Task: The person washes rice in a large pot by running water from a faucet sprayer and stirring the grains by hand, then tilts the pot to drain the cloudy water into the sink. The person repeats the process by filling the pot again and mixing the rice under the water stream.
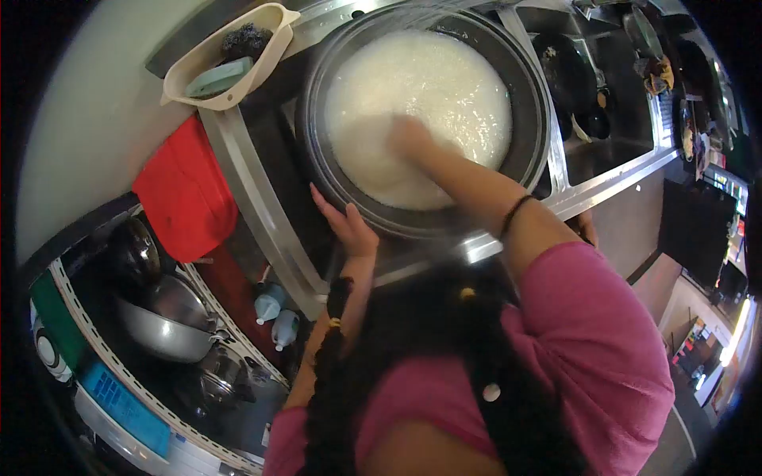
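A large round dark pot (528, 127) sits in a steel sink basin, holding cloudy white liquid (468, 103). Pale matter shows under the surface, though I cannot make out its kind. My right hand (409, 136) dips into this liquid near the pot's middle, smeared by motion, its fingers hidden. Against the pot's near left outer side rests my left hand (349, 228), with the fingers stretched out and nothing held. Streaks that look like running water cross the pot's far rim.
A beige plastic tub (266, 71) with a green sponge and a dark scrubber stands at the back left. Red cloth (190, 190) hangs beside the sink. Metal bowls (167, 317) fill a shelf at left. The right basin (619, 151) holds dark pans and utensils.
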A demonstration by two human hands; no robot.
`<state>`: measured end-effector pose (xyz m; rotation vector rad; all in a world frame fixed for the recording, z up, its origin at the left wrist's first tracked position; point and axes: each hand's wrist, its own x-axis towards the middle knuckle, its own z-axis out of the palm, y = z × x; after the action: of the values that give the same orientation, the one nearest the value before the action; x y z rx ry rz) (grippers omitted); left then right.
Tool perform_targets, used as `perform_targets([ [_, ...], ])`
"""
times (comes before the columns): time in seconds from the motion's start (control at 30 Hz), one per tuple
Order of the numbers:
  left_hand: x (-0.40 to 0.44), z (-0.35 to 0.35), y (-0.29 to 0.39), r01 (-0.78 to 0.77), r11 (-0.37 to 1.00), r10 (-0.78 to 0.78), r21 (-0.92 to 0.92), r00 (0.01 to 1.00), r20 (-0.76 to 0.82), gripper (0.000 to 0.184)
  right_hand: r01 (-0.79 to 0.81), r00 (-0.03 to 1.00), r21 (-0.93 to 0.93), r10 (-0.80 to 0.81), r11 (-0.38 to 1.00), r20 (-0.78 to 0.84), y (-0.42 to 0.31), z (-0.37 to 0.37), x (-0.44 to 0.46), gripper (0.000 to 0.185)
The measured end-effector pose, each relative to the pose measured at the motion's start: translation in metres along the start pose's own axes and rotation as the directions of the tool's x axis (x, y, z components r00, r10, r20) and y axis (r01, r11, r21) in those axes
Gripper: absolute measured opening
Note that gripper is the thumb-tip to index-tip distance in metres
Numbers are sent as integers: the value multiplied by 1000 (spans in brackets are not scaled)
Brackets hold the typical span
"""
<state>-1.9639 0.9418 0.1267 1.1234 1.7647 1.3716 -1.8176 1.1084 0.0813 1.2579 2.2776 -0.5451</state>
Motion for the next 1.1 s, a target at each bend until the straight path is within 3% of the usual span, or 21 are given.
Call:
perform_targets([
  [0.03, 0, 0, -1, 16, 999, -16, 37, 1000, 1, 78, -4, 1000, 4, 4, 1000, -5, 7, 9, -2, 35],
  [0.1, 0, -2, 3, 31, 996, -31, 78, 1000, -1, 78, -52, 999, 271, 47, 961, 26, 36, 61, -11, 39],
  [0.17, 3, 2, 13, 51, 998, -51, -29, 999, 4, 74, -320, 938, 665, 126, 675, 324, 98, 151, 39, 37],
  [0.2, 2, 0, 13, 45, 999, -45, -27, 999, 0, 74, -478, 873, 742, 162, 470, 460, 127, 193, 63, 35],
  [0.23, 2, -1, 12, 38, 999, -38, 35, 999, -7, 74, -471, 877, 744, 162, 474, 452, 124, 171, 62, 35],
  [0.3, 3, 2, 11, 19, 996, -17, 82, 1000, -23, 75, -186, 965, 290, 119, 939, 234, 108, 100, 61, 35],
  [0.33, 2, 2, 12, 48, 998, -48, 31, 999, -27, 75, -208, 949, 76, 183, 975, 257, 84, 105, 93, 43],
  [0.37, 1, 2, 12, 80, 997, -80, -20, 996, -24, 76, -216, 949, 69, 192, 974, 251, 71, 83, 82, 43],
  [0.43, 1, 2, 3, 20, 1000, -20, -20, 1000, -24, 75, -123, 992, -123, 121, 985, -20, 37, 16, 17, 43],
  [0.53, -1, 2, 7, 47, 999, -47, 6, 998, -46, 76, -117, 992, -16, 118, 993, 53, 32, -13, -29, 43],
  [0.57, 1, 1, 13, 35, 999, -36, -19, 998, -49, 76, 127, 974, 62, -113, 990, -198, 45, -7, -48, 40],
  [0.6, 3, 1, 20, 62, 997, -63, -47, 997, -32, 75, 379, 842, 69, -313, 923, -440, 57, -13, -60, 38],
  [0.73, 0, 1, 10, 27, 999, -27, -21, 1000, -11, 74, 152, 919, 249, -44, 957, -392, 81, -60, -83, 38],
  [0.77, 0, 1, 7, -15, 1000, 16, 19, 999, -33, 74, 71, 918, 617, 191, 784, -348, 88, -71, -81, 30],
  [0.8, 0, 0, 7, -22, 999, 22, -41, 1000, -18, 72, 17, 898, 883, 381, 470, -220, 97, -80, -75, 24],
  [0.83, 0, 0, 6, -30, 999, 29, -43, 999, -18, 72, 135, 905, 976, 380, 172, -192, 110, -81, -60, 24],
  [0.87, 0, -1, 7, -41, 999, 40, -12, 999, -12, 71, 232, 916, 962, 366, -147, -165, 126, -79, -42, 23],
  [0.93, -2, -3, 6, -53, 998, 53, 27, 999, -2, 71, 337, 925, 699, 360, -631, -121, 136, -107, -28, 21],
  [0.97, -2, -3, 4, -36, 999, 36, 3, 999, -2, 71, 339, 925, 693, 362, -636, -121, 148, -112, -16, 21],
  [1.03, -3, -2, 2, -24, 1000, 24, -18, 1000, 4, 71, 433, 897, 343, 365, -833, -248, 167, -119, 3, 27],
  [1.1, -4, -2, 1, -37, 998, 38, 45, 999, -9, 73, 498, 859, 301, 415, -813, -301, 158, -141, -7, 30],
])
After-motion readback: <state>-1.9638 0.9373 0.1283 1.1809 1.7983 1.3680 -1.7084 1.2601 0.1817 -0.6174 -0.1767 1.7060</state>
